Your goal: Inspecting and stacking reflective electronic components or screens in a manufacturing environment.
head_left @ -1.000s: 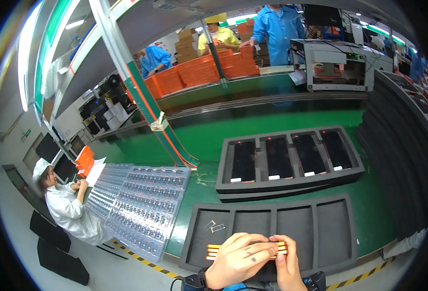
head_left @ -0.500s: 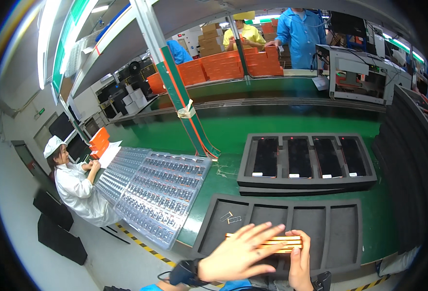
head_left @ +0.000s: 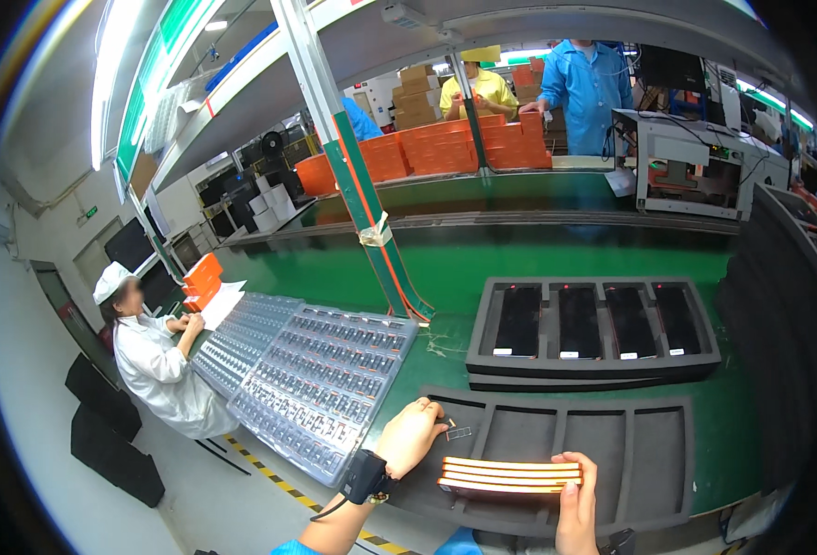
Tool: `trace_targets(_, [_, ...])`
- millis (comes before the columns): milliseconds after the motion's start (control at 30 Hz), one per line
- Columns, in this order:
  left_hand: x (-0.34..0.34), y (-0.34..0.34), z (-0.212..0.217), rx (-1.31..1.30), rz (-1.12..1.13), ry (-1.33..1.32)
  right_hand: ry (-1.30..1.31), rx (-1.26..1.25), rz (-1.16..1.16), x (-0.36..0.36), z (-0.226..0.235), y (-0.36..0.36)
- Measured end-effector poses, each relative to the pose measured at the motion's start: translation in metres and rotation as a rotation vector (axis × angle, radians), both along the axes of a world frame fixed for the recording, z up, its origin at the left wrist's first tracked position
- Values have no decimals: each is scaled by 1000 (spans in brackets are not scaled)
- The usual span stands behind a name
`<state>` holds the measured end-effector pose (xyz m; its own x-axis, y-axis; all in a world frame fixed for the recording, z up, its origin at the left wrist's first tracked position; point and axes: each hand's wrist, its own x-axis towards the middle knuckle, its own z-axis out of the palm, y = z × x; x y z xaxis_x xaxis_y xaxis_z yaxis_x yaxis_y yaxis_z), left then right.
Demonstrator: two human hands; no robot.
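My left hand [head_left: 410, 438] is over the left compartment of the near dark foam tray [head_left: 677, 449], its fingertips pinched together on a small SIM tray, mostly hidden by the fingers. Beside the fingertips lies another small frame-like SIM tray [head_left: 461, 432] on the foam. In my right hand [head_left: 577, 504] is a stack of several phones [head_left: 506, 481], gripped at its right end with thumb and fingers. The phones' orange edges shine brightly and face up. They hover over the near part of the foam tray.
Behind stands another foam tray [head_left: 594, 373] with dark phones in its compartments. Clear plastic trays [head_left: 321, 370] of small parts lie left, below a green post [head_left: 371, 231]. Stacked black foam [head_left: 769, 287] borders the right. A co-worker in white [head_left: 159, 361] sits at the left.
My left hand has left the phone stack and moved left and up to the small SIM trays. The right hand keeps hold of the stack. The whole view has shifted slightly.
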<state>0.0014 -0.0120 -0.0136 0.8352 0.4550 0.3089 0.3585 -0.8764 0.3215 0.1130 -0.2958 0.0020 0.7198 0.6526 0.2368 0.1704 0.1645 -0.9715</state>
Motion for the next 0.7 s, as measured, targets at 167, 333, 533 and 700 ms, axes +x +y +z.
trace_targets(167, [10, 11, 5, -80, -1, 258, -7, 27, 7, 0, -1, 0])
trace_targets(333, [14, 9, 13, -65, -13, 248, -15, 12, -3, 1, -1, -2])
trace_targets(533, [6, -6, 27, 53, -105, 303, -18, 5, 0, 2, -2, -3])
trace_targets(700, [10, -11, 31, 232, -159, 381, -24, -1, -9, 2, -2, -3])
